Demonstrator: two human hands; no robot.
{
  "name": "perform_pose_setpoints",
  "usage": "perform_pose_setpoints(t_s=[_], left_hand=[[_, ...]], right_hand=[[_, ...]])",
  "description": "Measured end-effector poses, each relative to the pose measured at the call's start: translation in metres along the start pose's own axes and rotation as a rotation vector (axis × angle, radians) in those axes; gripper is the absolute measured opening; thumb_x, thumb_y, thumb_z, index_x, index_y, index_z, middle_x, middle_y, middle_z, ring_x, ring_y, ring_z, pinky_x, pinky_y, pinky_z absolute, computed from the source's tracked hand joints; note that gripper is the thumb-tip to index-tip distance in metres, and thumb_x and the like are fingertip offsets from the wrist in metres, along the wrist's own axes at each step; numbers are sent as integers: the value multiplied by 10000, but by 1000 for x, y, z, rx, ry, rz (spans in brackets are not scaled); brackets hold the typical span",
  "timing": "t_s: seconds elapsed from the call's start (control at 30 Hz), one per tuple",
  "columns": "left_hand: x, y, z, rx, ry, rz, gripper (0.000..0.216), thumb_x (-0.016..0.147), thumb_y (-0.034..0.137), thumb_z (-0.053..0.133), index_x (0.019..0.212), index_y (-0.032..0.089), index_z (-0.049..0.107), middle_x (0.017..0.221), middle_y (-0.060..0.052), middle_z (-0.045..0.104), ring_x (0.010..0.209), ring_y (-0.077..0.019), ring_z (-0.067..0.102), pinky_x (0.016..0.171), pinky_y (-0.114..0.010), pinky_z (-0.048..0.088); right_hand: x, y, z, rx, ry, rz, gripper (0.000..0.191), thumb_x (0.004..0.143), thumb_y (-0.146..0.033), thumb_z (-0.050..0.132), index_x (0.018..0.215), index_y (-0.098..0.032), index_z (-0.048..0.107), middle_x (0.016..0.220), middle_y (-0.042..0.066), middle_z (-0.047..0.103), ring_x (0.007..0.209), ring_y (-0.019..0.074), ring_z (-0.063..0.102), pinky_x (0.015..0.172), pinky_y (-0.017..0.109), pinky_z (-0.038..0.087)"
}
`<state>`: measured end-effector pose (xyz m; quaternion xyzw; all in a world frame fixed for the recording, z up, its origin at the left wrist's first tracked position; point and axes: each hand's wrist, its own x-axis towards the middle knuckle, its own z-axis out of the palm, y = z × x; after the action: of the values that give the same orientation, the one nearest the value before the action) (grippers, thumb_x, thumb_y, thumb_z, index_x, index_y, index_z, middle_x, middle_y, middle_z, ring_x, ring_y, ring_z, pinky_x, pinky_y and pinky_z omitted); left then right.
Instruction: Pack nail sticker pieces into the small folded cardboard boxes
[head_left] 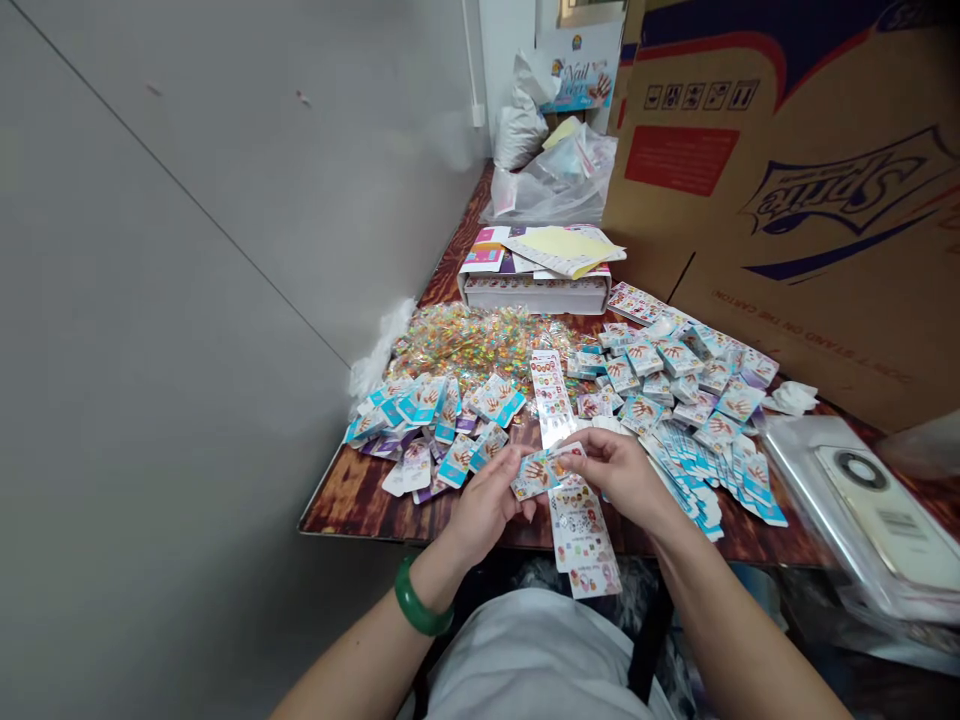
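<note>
Just above the table's near edge, my left hand (486, 505) grips the left end of a small blue and white nail-sticker box (534, 474) with a hand picture on it. My right hand (621, 474) has its thumb and fingers closed at the box's right end, where a colourful piece shows; I cannot tell whether that piece is inside the box. Below the hands, printed sticker sheets (583, 535) overhang the table edge. Another sticker strip (551, 388) lies just beyond my hands.
Flat small boxes (424, 400) lie at left, filled ones (660, 375) at right, and a fanned stack (686, 480) nearer. Behind are shiny clear packets (480, 345) and an open box of sheets (536, 295). A large carton (795, 230) and a phone (877, 500) flank the right.
</note>
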<state>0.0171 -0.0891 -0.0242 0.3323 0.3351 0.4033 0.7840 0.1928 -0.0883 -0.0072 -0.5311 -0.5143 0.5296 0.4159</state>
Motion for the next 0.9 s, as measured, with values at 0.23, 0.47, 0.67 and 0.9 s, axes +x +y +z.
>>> perform_pose_setpoints(t_s=[0.23,0.47,0.67,0.9], left_hand=[[2,-3,1,-33,41,-3,247,828,393,542,952,179,539,741,-23,576,593,-125,572,449,-189,389],[1,1,5,33,71,6,255,835,415,513,933,180,526,683,-1,557,551,-114,540,431,-185,355],[3,-3,5,179,121,95,256,846,442,486,920,200,525,671,21,531,534,-92,489,443,-183,343],[5,-8,7,115,137,40,224,818,411,512,883,199,536,650,23,516,513,-96,499,411,-174,313]], right_hand=[[5,6,13,17,231,-63,181,638,-272,685,716,-191,544,637,-21,588,590,120,534,535,226,406],[3,3,13,127,94,82,254,584,-352,733,627,-181,550,465,-71,487,339,53,344,337,198,246],[-2,-1,10,21,-85,84,227,762,-366,557,842,-173,644,401,-61,502,324,72,365,361,199,258],[-1,4,17,-126,-77,69,106,720,-252,521,650,-190,570,464,-55,506,392,93,449,420,210,331]])
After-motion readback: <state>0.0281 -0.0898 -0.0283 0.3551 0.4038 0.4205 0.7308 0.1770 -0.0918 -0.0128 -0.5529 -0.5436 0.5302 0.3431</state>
